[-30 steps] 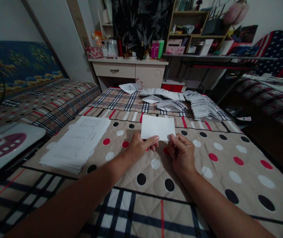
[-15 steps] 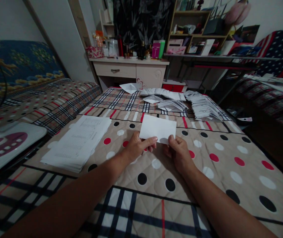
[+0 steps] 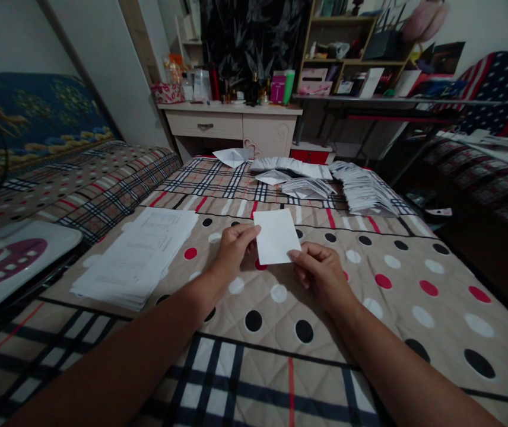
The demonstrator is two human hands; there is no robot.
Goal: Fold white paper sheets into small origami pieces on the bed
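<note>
A small, roughly square folded sheet of white paper [image 3: 277, 237] is held up between my hands, over the dotted bedspread [image 3: 281, 332]. My left hand [image 3: 237, 246] pinches its left edge between thumb and fingers. At the lower right corner, the thumb and fingers of my right hand [image 3: 318, 268] grip it. The paper's back side is hidden from me. To the left lies a stack of printed sheets [image 3: 140, 255], flat on the bed. Beyond my hands are several rows of folded white papers [image 3: 310, 187].
A larger row of folded papers [image 3: 365, 190] lies at the far right of the bed, and a single folded piece [image 3: 232, 156] at the back. A white plastic appliance lid [image 3: 64, 234] borders the left side. Behind the bed stand a dresser [image 3: 209, 126] and a desk [image 3: 396, 101].
The paper has gone from a wide rectangle to a narrower, nearly square shape. My left hand has shifted from its lower edge to its left edge; my right hand still holds the lower right corner.
</note>
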